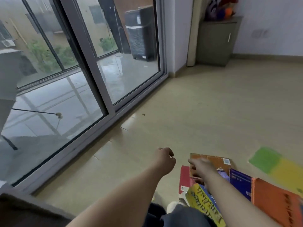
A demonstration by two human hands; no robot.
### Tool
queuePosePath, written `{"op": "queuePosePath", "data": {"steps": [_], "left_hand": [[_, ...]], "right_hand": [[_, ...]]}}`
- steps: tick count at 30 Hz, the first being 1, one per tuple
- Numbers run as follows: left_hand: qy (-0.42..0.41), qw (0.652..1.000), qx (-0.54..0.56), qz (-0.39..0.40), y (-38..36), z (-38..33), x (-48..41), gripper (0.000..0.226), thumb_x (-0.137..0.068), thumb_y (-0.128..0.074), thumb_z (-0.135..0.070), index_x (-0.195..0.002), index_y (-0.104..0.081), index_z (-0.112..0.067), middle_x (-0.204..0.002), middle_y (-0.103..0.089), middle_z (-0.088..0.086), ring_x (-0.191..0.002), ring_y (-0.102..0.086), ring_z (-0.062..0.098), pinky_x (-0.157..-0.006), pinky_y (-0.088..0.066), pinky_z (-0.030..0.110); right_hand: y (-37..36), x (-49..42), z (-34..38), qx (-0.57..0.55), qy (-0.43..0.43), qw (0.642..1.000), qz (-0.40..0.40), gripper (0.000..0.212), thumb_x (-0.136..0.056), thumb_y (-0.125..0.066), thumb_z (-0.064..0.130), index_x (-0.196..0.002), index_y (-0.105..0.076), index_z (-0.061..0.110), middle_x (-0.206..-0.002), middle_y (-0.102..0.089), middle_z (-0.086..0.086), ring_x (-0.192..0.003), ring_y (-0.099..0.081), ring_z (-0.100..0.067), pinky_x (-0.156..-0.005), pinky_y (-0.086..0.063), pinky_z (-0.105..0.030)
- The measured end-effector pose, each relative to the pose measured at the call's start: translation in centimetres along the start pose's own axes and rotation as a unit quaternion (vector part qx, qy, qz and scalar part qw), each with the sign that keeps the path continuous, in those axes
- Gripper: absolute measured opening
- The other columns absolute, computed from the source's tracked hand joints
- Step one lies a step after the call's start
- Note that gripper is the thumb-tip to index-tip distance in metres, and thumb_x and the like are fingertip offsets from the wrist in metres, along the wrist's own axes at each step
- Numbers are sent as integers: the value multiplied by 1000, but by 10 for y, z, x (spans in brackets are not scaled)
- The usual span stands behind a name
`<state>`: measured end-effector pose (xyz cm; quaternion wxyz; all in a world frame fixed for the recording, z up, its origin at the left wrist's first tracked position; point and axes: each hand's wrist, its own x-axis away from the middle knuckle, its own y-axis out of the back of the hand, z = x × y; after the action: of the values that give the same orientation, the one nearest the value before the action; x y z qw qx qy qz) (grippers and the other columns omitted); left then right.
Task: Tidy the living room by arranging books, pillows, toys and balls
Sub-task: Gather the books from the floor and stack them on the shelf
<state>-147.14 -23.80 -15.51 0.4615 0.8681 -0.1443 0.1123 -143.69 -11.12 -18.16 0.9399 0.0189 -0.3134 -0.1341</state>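
Progress check: I'd call this early days. The books are in a loose heap on the beige tiled floor point(213, 104), bottom right of the view, overlapping at all angles. A thin orange-brown paperback with a barcode sticker point(218, 160) lies partly on a flat red book point(185, 176). A yellow book with red lettering point(202, 203) is nearest the person, with a dark blue book point(240, 180) and a big orange softcover point(275, 202) at the right edge. A blurry green and yellow sheet point(275, 163) lies just beyond them, can't tell if it's a book or a mat

The right hand point(199, 164) is stretched over the orange-brown paperback. Its fingers look straight and laid on the cover, not wrapped round anything as far as I can see, though it's blurred. The left hand point(165, 158) hangs above bare floor just beside the pile, fingers loosely curled in, holding nothing

One bit does look sorted: some plush toys point(219, 9) sit on top of the grey-green cabinet point(216, 40) in the far corner, near the sliding glass door point(82, 79). No pillows or obvious balls in view, so no idea on those. My guess is the books need squaring into a stack, and none of that is done yet
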Motion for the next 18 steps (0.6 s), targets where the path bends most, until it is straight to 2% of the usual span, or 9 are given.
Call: {"op": "queuePosePath", "data": {"steps": [3, 5, 8, 12, 14, 16, 17, 18], "left_hand": [[13, 997, -30, 64, -38, 10, -45, 34, -93, -48, -16, -126, -53, -10, -135, -45, 10, -120, -47, 24, -90, -36, 21], [17, 994, -40, 101, -64, 14, -75, 35, -95, -47, -17, -128, -51, -10, -136, -43, 10, -119, -49, 24, -83, -35, 19], [17, 991, -43, 129, -78, 21, -100, 36, -96, -45, -18, -130, -49, -9, -137, -40, 11, -107, -53, 25, -76, -35, 20], [25, 977, -74, 197, -122, 46, -145, 34, -96, -43, -17, -129, -50, -11, -134, -42, 11, -111, -52, 27, -84, -40, 25], [30, 974, -61, 216, -143, 57, -160, 32, -94, -43, -13, -124, -53, -10, -129, -48, 11, -103, -52, 24, -82, -39, 25], [42, 971, -18, 234, -165, 65, -172, 32, -93, -42, -12, -123, -54, -7, -125, -54, 11, -94, -51, 21, -80, -41, 26], [42, 969, 3, 242, -176, 67, -175, 34, -93, -43, -12, -126, -52, -8, -126, -55, 10, -97, -53, 22, -82, -44, 27], [37, 964, 18, 261, -191, 70, -178, 37, -94, -44, -13, -130, -50, -8, -129, -54, 10, -106, -54, 23, -87, -45, 29]], "right_hand": [[12, -46, -29, 20, -46, 998, -28, 16, -91, -57, 20, -80, -52, 9, -79, -51, -7, -76, -50, -25, -67, -37, -32], [17, -79, -51, 32, -77, 996, -42, 12, -92, -57, 19, -87, -54, 9, -80, -50, -4, -75, -48, -23, -65, -37, -30], [15, -102, -66, 58, -87, 994, -40, 10, -92, -55, 19, -94, -55, 10, -82, -50, -4, -82, -48, -23, -64, -38, -27], [11, -154, -101, 100, -131, 985, -44, 9, -91, -52, 18, -97, -57, 13, -96, -55, -8, -81, -48, -21, -73, -40, -30], [8, -176, -119, 134, -136, 980, -56, 20, -92, -49, 16, -110, -58, 13, -107, -58, -9, -85, -49, -21, -78, -42, -31], [7, -194, -136, 173, -150, 971, -67, 36, -94, -42, 13, -129, -50, 14, -124, -56, -11, -85, -51, -23, -72, -42, -28], [7, -200, -143, 197, -156, 965, -74, 43, -94, -39, 12, -137, -43, 16, -133, -51, -11, -90, -54, -26, -71, -42, -28], [9, -209, -156, 222, -165, 957, -85, 50, -93, -38, 12, -143, -35, 20, -143, -42, -8, -105, -54, -30, -77, -44, -30]]}}
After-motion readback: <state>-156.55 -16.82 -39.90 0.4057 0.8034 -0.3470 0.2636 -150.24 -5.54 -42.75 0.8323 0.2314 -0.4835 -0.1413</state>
